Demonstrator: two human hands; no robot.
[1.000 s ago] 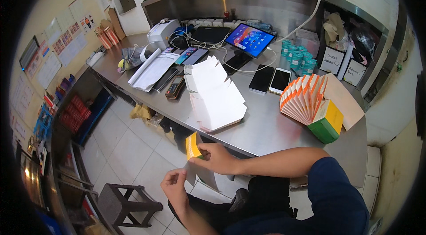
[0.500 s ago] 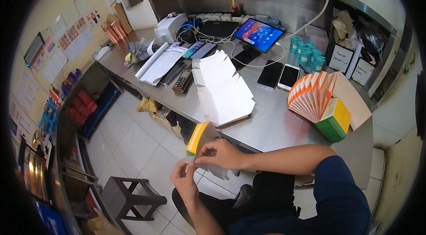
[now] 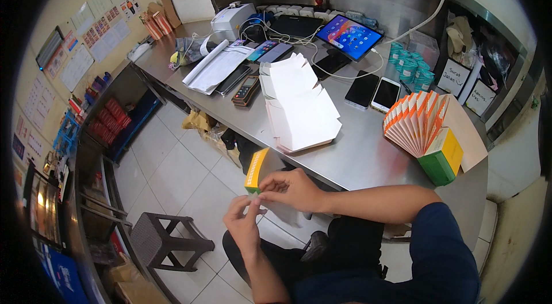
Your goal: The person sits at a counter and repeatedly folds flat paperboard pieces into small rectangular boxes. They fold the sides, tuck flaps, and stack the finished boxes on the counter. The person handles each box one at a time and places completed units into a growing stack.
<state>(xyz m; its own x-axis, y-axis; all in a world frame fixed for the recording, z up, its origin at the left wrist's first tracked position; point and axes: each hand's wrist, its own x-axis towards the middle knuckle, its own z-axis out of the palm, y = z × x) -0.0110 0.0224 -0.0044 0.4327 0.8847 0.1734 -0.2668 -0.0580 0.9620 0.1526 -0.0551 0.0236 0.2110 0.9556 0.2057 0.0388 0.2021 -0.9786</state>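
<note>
A yellow, green and grey carton [image 3: 257,167] is up in front of my lap, over the tiled floor, its grey side facing right. My right hand [image 3: 294,190] pinches its lower end from the right. From below, my left hand [image 3: 244,224] has thumb and fingertips closed on a small pale flap at the same end, close to the right fingertips. On the metal counter just beyond lie opened-out white cartons [image 3: 302,111], stacked loosely. Further right stands a fanned row of orange-and-white folded cartons [image 3: 415,120] with a green and yellow box [image 3: 441,157] at its near end.
The metal counter [image 3: 368,149] also bears a tablet on a stand [image 3: 349,37], two phones [image 3: 374,91], a handheld orange-and-black device [image 3: 246,91], papers [image 3: 217,68] and teal rolls [image 3: 411,68]. White cables cross the back. A dark stool [image 3: 169,241] stands at the left.
The view has shifted slightly, so the counter things sit further right. Both hands stay at the carton's lower end, and their fingertips have moved a little there.
</note>
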